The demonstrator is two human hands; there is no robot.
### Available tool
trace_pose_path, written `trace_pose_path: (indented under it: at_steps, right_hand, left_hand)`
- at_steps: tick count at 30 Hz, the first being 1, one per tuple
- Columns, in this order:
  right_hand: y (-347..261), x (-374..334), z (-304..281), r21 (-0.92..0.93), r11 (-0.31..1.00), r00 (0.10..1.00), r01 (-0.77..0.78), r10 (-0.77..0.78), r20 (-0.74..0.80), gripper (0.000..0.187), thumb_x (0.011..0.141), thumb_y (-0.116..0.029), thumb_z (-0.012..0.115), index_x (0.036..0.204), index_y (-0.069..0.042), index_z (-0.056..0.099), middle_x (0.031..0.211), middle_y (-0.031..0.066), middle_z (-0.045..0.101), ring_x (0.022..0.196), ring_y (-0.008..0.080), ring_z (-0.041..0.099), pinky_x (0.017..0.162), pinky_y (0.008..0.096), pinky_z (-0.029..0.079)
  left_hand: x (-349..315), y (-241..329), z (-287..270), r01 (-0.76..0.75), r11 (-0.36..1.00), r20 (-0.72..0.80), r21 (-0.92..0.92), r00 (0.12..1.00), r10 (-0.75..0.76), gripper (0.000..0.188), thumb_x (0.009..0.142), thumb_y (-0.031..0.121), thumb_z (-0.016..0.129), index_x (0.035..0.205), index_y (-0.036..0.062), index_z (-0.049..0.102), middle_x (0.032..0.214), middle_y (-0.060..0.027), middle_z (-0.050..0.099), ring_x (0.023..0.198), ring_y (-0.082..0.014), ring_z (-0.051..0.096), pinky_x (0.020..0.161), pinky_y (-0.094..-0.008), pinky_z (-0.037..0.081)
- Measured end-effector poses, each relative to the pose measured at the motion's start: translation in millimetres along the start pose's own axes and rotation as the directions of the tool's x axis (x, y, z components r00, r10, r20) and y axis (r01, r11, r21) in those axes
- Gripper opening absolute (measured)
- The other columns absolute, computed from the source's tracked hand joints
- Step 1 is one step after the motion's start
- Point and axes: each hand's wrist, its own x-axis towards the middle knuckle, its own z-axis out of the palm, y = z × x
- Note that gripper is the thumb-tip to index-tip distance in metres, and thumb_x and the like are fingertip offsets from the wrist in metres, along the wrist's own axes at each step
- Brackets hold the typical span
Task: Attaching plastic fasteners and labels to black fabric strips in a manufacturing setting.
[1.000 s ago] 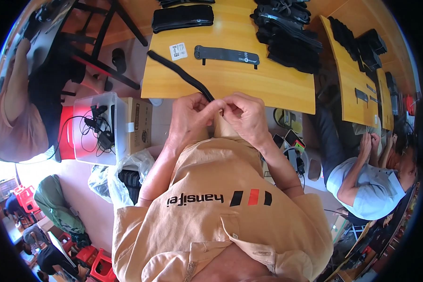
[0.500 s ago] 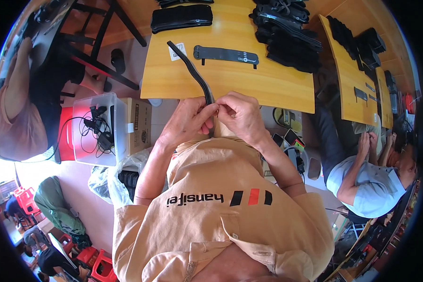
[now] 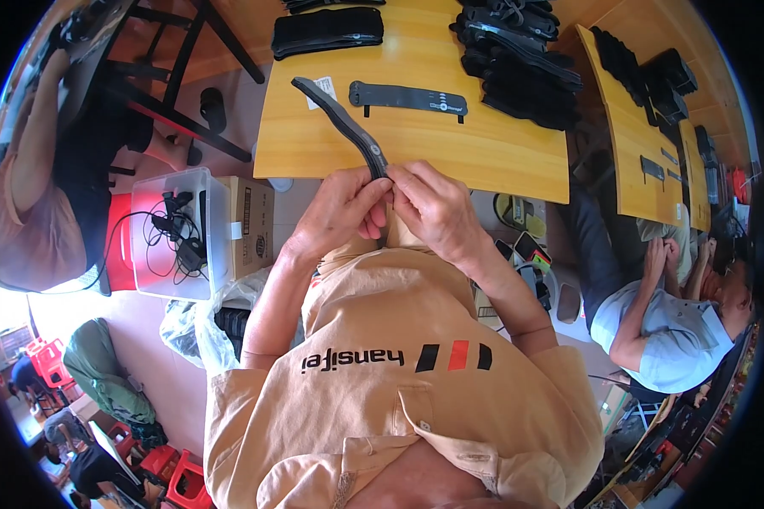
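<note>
A long black strap (image 3: 341, 121) rises from my two hands and slants up and left over the yellow wooden table (image 3: 492, 153). My left hand (image 3: 341, 208) and my right hand (image 3: 430, 202) pinch its near end together just below the table's front edge, close to my chest. A second black strap (image 3: 407, 98) with a round mark lies flat on the table beyond them. A small white tag (image 3: 320, 91) lies next to the raised strap.
Piles of black straps (image 3: 518, 59) and a black bundle (image 3: 327, 30) lie at the table's far side. A clear bin with cables (image 3: 174, 233) and a cardboard box (image 3: 250, 225) stand at my left. One person sits at left (image 3: 34, 204), another at right (image 3: 671, 327).
The strap's far end has swung up off the table and toward the left, while both hands kept hold of its near end and shifted slightly right.
</note>
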Motion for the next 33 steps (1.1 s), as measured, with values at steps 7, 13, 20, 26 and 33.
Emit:
trace_pose_path:
  at_steps: [7,13,20,26,33]
  right_hand:
    - [8,3,-1,0.057,0.993,0.995,0.1,-0.1,-0.012,0.023,0.063,0.011,0.064,0.084,0.002,0.06,0.075,0.0089,0.059,0.059,0.0225,0.061,0.05,0.0278,0.05]
    - [10,3,4,0.129,0.989,0.994,0.071,-0.059,-0.094,0.019,0.067,0.013,0.061,0.083,0.003,0.06,0.073,0.0097,0.059,0.059,0.0174,0.063,0.048,0.0258,0.05]
    - [6,4,4,0.574,0.769,0.942,-0.281,0.335,0.013,0.013,0.071,0.011,0.059,0.082,0.004,0.059,0.075,0.0119,0.059,0.059,0.0202,0.06,0.049,0.0277,0.048]
    - [7,12,-15,0.412,0.879,0.968,-0.241,0.186,0.169,0.014,0.073,0.009,0.06,0.084,0.002,0.055,0.073,0.0095,0.054,0.068,0.0195,0.059,0.057,0.0265,0.048]
    - [5,13,-29,0.331,0.934,0.859,-0.133,-0.058,0.509,0.016,0.078,-0.01,0.062,0.078,-0.001,0.05,0.071,0.0126,0.053,0.064,0.032,0.053,0.059,0.0411,0.041]
  left_hand:
    - [-3,10,-6,0.01,0.999,0.072,0.03,0.997,-0.012,0.029,0.095,0.02,0.044,0.081,-0.0032,0.055,0.059,-0.0038,0.055,0.049,-0.0092,0.055,0.045,-0.0212,0.045]
    - [-4,13,-5,-0.003,0.998,0.083,0.067,0.997,-0.003,0.027,0.094,0.019,0.045,0.081,-0.0026,0.054,0.059,-0.0039,0.054,0.049,-0.0094,0.055,0.045,-0.0215,0.045]
    - [-2,12,-3,0.032,0.999,0.046,0.016,0.998,-0.032,0.027,0.093,0.021,0.046,0.08,-0.0019,0.055,0.057,-0.0033,0.053,0.048,-0.0098,0.055,0.044,-0.0222,0.045]
    - [-7,11,-7,0.091,0.991,-0.027,-0.096,0.995,-0.094,0.03,0.088,0.023,0.051,0.069,0.0004,0.054,0.055,-0.0028,0.052,0.044,-0.0089,0.05,0.042,-0.021,0.041]
    - [-17,19,-13,0.202,0.979,0.239,-0.001,0.951,-0.196,0.03,0.087,0.022,0.052,0.064,0.003,0.053,0.053,-0.0012,0.05,0.043,-0.0071,0.049,0.039,-0.019,0.037]
